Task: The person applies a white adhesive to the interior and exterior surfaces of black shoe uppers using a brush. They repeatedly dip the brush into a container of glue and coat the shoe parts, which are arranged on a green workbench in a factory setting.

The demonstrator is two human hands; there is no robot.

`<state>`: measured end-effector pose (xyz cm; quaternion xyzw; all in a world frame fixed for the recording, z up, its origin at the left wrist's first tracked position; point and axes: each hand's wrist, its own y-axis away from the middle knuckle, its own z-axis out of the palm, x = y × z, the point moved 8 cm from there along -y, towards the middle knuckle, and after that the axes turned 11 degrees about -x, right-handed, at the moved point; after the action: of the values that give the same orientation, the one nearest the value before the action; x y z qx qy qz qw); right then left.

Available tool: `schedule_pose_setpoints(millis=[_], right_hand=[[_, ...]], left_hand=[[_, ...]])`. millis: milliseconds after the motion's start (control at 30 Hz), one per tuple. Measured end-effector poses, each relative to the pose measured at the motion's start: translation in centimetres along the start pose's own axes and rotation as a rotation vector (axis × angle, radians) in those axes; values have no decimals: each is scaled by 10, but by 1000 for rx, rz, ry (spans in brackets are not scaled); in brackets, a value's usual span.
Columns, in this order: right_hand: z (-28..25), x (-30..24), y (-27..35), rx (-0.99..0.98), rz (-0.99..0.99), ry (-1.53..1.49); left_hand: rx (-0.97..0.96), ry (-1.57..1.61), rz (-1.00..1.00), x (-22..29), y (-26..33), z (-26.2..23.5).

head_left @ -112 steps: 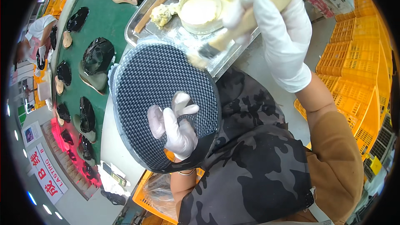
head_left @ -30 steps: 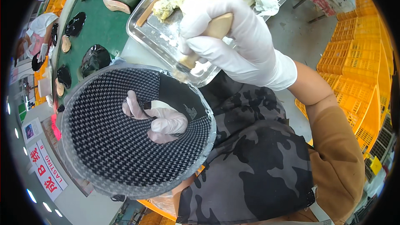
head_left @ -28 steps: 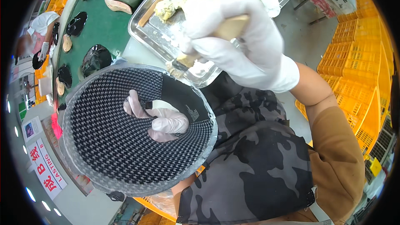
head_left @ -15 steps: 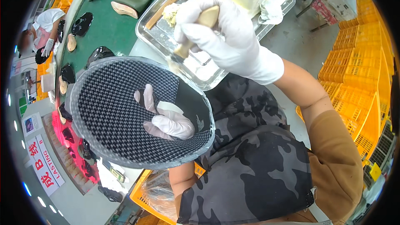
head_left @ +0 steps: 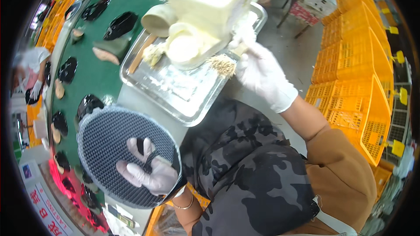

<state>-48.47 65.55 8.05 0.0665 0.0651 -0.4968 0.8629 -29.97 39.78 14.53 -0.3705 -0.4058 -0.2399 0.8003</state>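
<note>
My left hand (head_left: 155, 177), gloved in white, grips a shoe upper (head_left: 105, 148) with a dark grey checked lining. Its fingers are curled round a dark part in the middle, and the upper's pale rim faces up. On the other side, my gloved right hand (head_left: 264, 78) pinches a brush (head_left: 222, 65) by its handle, which the fingers partly hide. The pale bristles are beside the spout of a cream container (head_left: 210, 0). That container stands in a metal tray (head_left: 164, 111) smeared with white, along with a wooden stick (head_left: 142, 54) and a crumpled pale lump (head_left: 153, 54).
A beige cup (head_left: 158, 19) sits by the container. Black shoe pieces (head_left: 120, 25) and pale soles (head_left: 105, 55) lie along the green table (head_left: 81, 87). Yellow crates (head_left: 350, 105) are stacked at the right. Another person (head_left: 33, 67) works at the far left.
My right hand has moved away from the upper to beside the container, taking the brush along. The upper in my left hand is lower and further from view. The view has shifted.
</note>
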Motion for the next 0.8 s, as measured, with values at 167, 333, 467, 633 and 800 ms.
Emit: schedule_pose_setpoints(millis=[167, 333, 467, 633, 800], right_hand=[[-8, 19, 3, 172, 104, -203], [-6, 21, 0, 194, 110, -148], [4, 11, 1, 85, 58, -42], [34, -29, -3, -39, -395, 579], [41, -3, -15, -51, -497, 875]], left_hand=[[27, -63, -13, 8, 1, -7], [53, -48, -27, 16, 4, -14], [60, 13, -30, 24, 6, -27], [219, -45, 57, 53, 3, -70], [478, -352, 62, 77, 9, -119]])
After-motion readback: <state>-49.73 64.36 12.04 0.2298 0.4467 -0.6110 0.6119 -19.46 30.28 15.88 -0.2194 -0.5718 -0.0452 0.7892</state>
